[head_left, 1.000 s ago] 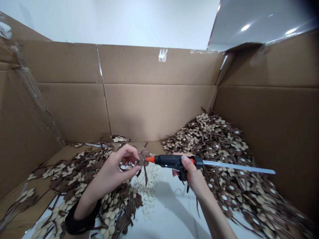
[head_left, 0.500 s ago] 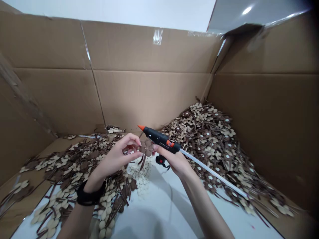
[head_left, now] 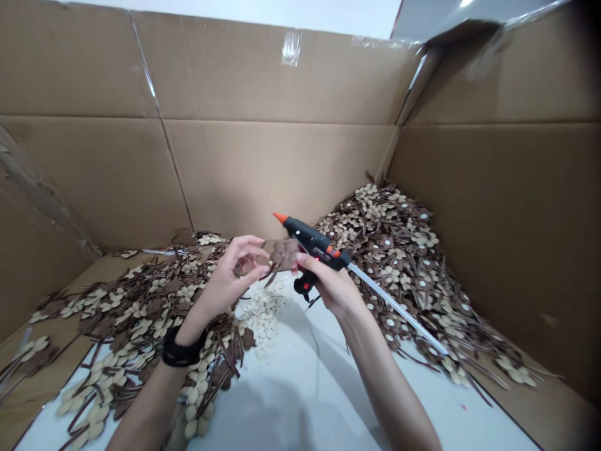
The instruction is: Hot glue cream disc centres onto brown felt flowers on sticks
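My right hand [head_left: 335, 285] pinches a brown flower cutout [head_left: 284, 254] by its edge, between thumb and fingers. The same hand also carries a black glue gun [head_left: 307, 235], its orange nozzle pointing up and left and a long white glue stick [head_left: 399, 311] out of its back end. The gun's handle hangs below the thumb. Just left of the flower is my left hand [head_left: 237, 269], open, with thumb and fingers curved apart and a small gap to the petals. Dark thin strips hang below the flower.
Brown and cream flower pieces with strips lie heaped at left [head_left: 154, 307] and in a taller pile at right [head_left: 404, 250], many there bearing white dots. Small pale discs [head_left: 263, 316] are scattered on the white board [head_left: 263, 401]. Cardboard walls [head_left: 282, 169] enclose the back and sides.
My left fingers have come away from the flower, which stays in my right hand. The flower and glue gun have shifted slightly up and right. The view has tilted a little down.
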`<state>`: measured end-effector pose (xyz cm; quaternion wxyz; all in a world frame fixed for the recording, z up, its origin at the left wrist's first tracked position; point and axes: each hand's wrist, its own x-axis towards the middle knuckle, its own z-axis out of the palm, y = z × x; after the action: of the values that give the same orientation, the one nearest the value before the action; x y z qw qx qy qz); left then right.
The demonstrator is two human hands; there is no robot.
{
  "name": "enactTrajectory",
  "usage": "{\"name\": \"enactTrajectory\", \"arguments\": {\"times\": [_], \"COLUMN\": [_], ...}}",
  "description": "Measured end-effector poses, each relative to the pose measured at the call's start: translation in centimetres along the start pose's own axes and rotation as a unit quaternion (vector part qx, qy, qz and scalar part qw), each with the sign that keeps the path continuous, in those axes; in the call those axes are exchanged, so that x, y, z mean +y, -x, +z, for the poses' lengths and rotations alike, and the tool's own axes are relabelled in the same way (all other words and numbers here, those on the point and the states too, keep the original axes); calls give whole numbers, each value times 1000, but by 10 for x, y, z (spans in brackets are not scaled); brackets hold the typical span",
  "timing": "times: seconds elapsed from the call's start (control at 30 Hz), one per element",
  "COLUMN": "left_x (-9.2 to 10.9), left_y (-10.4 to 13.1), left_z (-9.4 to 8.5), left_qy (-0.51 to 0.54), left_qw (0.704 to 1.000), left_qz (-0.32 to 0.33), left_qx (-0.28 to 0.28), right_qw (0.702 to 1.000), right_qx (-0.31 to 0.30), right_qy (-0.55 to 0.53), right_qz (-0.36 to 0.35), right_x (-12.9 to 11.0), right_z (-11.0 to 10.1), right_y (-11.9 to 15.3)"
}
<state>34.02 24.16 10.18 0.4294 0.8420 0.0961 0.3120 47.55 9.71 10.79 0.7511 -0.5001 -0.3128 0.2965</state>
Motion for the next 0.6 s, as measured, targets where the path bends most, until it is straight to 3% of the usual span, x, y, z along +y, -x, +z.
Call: {"name": "enactTrajectory", "arguments": {"times": [0.07, 0.1, 0.2, 0.3, 0.47, 0.6], "left_x": [-27, -43, -90, -121, -137, -118], "left_y": [-7, -9, -12, -7, -1, -12], "left_z": [2, 4, 14, 27, 38, 28], "left_qy": [-153, -243, -304, -310, -286, -221], "left_qw": [988, 966, 937, 924, 932, 957], "left_qz": [-14, -41, -100, -134, -144, -134], "left_qx": [-28, -74, -144, -178, -170, -135], "right_qw": [997, 994, 986, 984, 988, 993], "right_qx": [53, 74, 115, 126, 109, 112], "right_qy": [-55, -77, -113, -115, -81, -26], "right_qz": [-10, -19, -46, -47, -69, -37], "right_x": [-4, -6, -13, -19, -21, -16], "right_z": [-2, -4, -12, -18, -16, -14], "right_y": [-4, -6, -9, -9, -4, -3]}}
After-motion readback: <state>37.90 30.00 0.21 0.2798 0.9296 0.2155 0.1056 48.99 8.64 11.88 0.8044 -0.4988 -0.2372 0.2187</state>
